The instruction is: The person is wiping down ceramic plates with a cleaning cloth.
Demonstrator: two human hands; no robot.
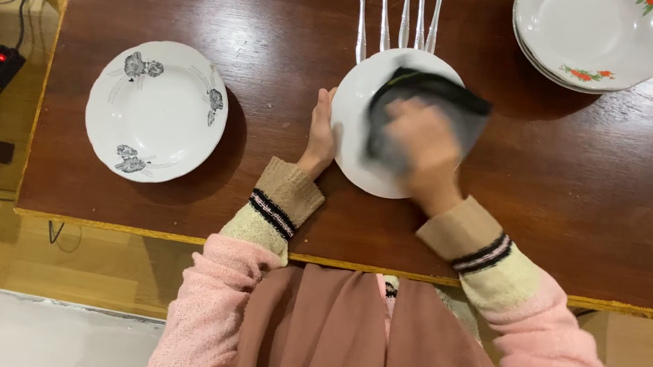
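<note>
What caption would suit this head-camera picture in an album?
Right hand presses a dark cloth on a white plate that the left hand steadies.

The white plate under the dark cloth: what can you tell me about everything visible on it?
The round white plate looks like glazed ceramic, plain where it shows. It lies flat near the front edge of the dark brown wooden table, just below a row of metal forks. The left hand rests against its left rim. The right hand presses a dark grey cloth onto its middle, covering much of it; that hand is blurred.
</note>
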